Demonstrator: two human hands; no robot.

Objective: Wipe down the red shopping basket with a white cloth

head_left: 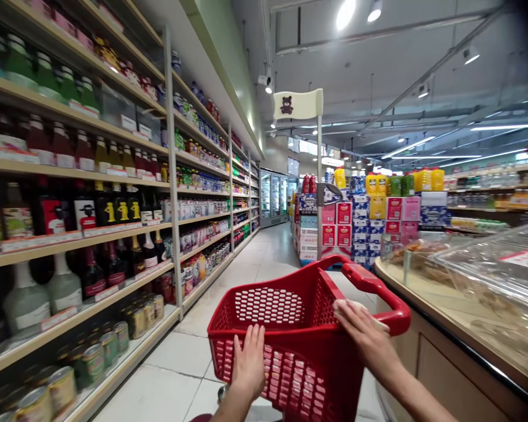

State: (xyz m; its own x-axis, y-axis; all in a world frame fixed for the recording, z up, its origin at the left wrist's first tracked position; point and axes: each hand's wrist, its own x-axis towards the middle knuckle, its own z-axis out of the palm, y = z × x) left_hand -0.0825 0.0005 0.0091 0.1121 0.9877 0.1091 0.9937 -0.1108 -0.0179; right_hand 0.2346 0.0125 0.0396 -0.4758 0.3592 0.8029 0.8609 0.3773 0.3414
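A red plastic shopping cart point(286, 335) with a perforated basket stands right in front of me, its side turned toward me and its handle point(393, 308) on the right. My left hand point(249, 363) rests flat by the near side of the basket, fingers stretched out just over the rim and holding nothing. At the handle end, my right hand point(369, 335) lies across the basket's corner. A pale, crumpled cloth or wipe point(366, 312) shows beneath its fingers, pressed against the red plastic. Part of that cloth is hidden by the hand.
Shelves point(132, 231) of bottles and cans run along the left. A curved counter point(449, 328) with clear-lidded food packs is close on the right. Ahead stand stacked drink cartons point(344, 225) and a bear-print sign point(298, 104); a tiled aisle point(242, 258) leads to glass-door fridges point(273, 193).
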